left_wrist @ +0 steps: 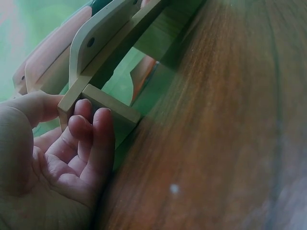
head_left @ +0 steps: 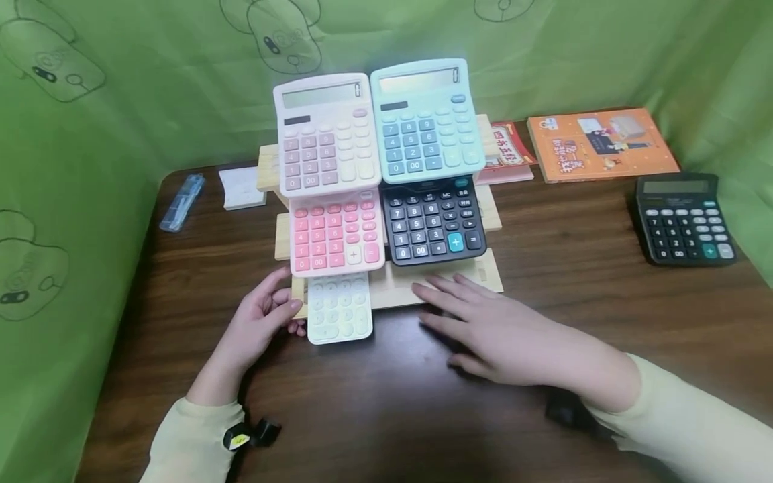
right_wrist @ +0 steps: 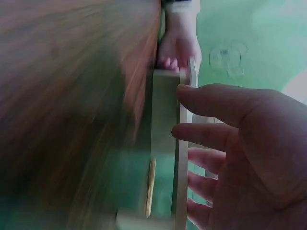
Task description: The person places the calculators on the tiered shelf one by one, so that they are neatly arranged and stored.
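A tiered wooden stand [head_left: 398, 290] bears several calculators. On its top tier lean a pale lilac calculator [head_left: 331, 144] and a light blue calculator [head_left: 427, 124]. Below them sit a pink calculator [head_left: 337, 235] and a black calculator [head_left: 435, 225]. A small white calculator [head_left: 340, 312] lies at the left of the lowest tier and juts past the front edge. My left hand [head_left: 256, 325] pinches the stand's front left corner, thumb above and curled fingers beneath, as the left wrist view shows. My right hand [head_left: 489, 329] is spread, its fingertips at the lowest tier's front edge.
Another black calculator [head_left: 685, 221] lies on the wooden table [head_left: 386, 416] at the right. Behind it are an orange book [head_left: 604, 147] and a red book [head_left: 507, 151]. White paper [head_left: 241, 188] and a clear blue item [head_left: 182, 203] lie at the left. Green cloth [head_left: 151, 80] encloses the table.
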Demonstrator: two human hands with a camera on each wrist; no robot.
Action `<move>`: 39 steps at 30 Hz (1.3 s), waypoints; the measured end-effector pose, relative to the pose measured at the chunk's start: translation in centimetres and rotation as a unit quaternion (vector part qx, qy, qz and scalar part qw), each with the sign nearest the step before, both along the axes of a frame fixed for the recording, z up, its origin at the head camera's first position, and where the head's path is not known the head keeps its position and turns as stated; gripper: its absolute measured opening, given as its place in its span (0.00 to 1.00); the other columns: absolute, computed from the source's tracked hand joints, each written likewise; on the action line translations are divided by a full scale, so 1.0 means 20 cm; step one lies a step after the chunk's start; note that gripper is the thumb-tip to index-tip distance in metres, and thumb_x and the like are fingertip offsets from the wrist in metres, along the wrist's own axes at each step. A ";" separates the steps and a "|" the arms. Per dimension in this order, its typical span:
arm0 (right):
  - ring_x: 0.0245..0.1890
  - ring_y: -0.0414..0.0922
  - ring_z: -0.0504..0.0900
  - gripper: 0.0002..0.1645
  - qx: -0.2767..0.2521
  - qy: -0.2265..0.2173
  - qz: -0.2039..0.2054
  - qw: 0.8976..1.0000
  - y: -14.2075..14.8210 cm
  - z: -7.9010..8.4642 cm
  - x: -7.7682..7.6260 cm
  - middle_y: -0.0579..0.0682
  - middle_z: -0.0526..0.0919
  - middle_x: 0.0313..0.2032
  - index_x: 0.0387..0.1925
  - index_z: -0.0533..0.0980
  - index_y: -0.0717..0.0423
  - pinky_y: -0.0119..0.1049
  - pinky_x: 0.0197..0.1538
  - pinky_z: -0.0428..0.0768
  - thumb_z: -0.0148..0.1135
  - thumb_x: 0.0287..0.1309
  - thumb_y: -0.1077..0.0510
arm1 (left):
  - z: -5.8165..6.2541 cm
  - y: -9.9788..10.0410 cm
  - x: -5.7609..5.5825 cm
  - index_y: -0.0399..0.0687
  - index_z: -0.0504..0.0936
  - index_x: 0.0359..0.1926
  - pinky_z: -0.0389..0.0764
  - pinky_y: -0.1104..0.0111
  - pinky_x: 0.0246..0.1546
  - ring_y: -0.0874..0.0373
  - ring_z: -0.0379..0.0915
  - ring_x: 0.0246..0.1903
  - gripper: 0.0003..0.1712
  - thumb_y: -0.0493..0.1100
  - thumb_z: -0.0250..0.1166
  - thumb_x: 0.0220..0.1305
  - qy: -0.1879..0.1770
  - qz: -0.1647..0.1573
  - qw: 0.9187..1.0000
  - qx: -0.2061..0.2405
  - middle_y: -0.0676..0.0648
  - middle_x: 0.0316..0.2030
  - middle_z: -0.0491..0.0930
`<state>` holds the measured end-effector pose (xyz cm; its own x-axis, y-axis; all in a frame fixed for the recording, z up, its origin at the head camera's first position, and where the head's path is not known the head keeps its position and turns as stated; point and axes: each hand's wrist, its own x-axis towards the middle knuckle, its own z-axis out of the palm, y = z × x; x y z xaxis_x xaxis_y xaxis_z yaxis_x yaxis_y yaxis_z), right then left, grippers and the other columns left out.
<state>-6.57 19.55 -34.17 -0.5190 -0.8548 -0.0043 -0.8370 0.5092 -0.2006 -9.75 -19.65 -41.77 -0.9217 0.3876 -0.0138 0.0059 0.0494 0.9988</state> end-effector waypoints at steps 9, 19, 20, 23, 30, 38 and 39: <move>0.73 0.54 0.49 0.36 -0.014 -0.029 -0.061 0.998 0.30 0.08 -0.05 0.48 0.51 0.74 0.68 0.66 0.38 0.53 0.73 0.45 0.64 0.59 0.42 | 0.01 -0.03 0.02 0.42 0.60 0.70 0.84 0.61 0.25 0.50 0.78 0.23 0.29 0.32 0.55 0.70 -0.001 0.009 1.000 0.023 0.35 0.40 0.81; 0.72 0.51 0.53 0.30 -0.054 -0.113 -0.149 0.981 0.57 0.11 -0.14 0.44 0.54 0.73 0.61 0.72 0.32 0.59 0.66 0.61 0.68 0.57 0.48 | -0.01 -0.01 -0.01 0.44 0.59 0.71 0.84 0.60 0.25 0.48 0.78 0.24 0.30 0.32 0.55 0.70 -0.008 0.003 1.000 0.018 0.34 0.42 0.81; 0.73 0.52 0.51 0.30 -0.076 -0.107 -0.170 0.977 0.61 0.11 -0.16 0.46 0.54 0.73 0.61 0.72 0.35 0.62 0.66 0.59 0.69 0.56 0.51 | -0.01 -0.01 -0.01 0.44 0.59 0.71 0.84 0.60 0.25 0.48 0.78 0.24 0.30 0.32 0.55 0.70 -0.007 0.001 1.000 0.016 0.34 0.42 0.81; 0.74 0.56 0.41 0.35 -0.146 -0.105 -0.261 0.949 0.74 0.08 -0.24 0.51 0.47 0.75 0.64 0.69 0.48 0.69 0.67 0.44 0.69 0.56 0.58 | 0.00 0.00 -0.01 0.44 0.59 0.71 0.84 0.61 0.24 0.47 0.78 0.24 0.31 0.33 0.56 0.70 -0.003 0.000 1.000 0.011 0.34 0.43 0.81; 0.70 0.66 0.23 0.57 -0.110 -0.080 -0.517 0.845 1.03 -0.02 -0.35 0.65 0.25 0.73 0.76 0.37 0.58 0.71 0.65 0.31 0.63 0.61 0.47 | 0.01 0.01 -0.01 0.40 0.60 0.69 0.84 0.59 0.24 0.50 0.78 0.24 0.29 0.30 0.55 0.69 0.000 -0.002 0.999 0.032 0.35 0.39 0.81; 0.69 0.72 0.25 0.67 -0.027 -0.090 -0.581 0.809 1.17 -0.12 -0.38 0.70 0.22 0.70 0.74 0.28 0.57 0.76 0.61 0.36 0.60 0.57 0.33 | 0.00 0.00 0.00 0.40 0.60 0.69 0.84 0.60 0.24 0.49 0.78 0.22 0.29 0.30 0.54 0.70 0.003 -0.007 0.999 0.034 0.36 0.37 0.81; 0.68 0.72 0.25 0.68 -0.017 -0.090 -0.588 0.804 1.19 -0.13 -0.38 0.70 0.21 0.70 0.74 0.28 0.57 0.77 0.60 0.36 0.60 0.56 0.31 | 0.00 0.01 -0.01 0.40 0.60 0.69 0.84 0.60 0.24 0.49 0.78 0.23 0.29 0.30 0.54 0.70 0.002 -0.007 0.999 0.032 0.36 0.38 0.81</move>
